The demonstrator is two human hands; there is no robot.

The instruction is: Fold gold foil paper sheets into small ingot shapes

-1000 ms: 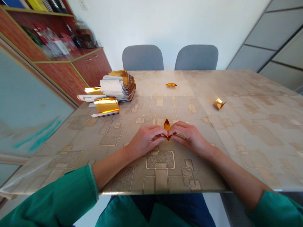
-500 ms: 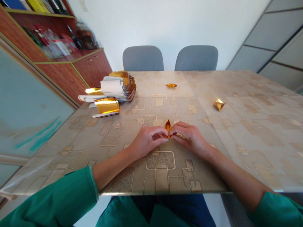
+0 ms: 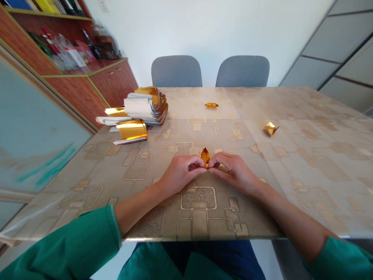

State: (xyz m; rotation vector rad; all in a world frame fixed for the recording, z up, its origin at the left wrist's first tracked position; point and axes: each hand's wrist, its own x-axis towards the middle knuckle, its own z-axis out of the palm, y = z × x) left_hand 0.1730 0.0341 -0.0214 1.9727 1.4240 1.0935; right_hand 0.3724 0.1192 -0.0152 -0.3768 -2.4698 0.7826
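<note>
Hands close together over the near middle of the patterned tablecloth [image 3: 314, 167]. Left hand [image 3: 177, 173] pinches the left side of a small folded gold-foil paper [image 3: 205, 154], thumb against fingers; right hand [image 3: 239, 171] pinches the right side likewise. Pointed end of the foil shows beyond the fingertips; lower part mostly hidden by them. Farther off, a slim gold foil piece [image 3: 211, 105]; to the right, an angular gold foil piece [image 3: 271, 129]. Far left, a curled stack of foil-faced paper sheets [image 3: 138, 109], white backs showing
</note>
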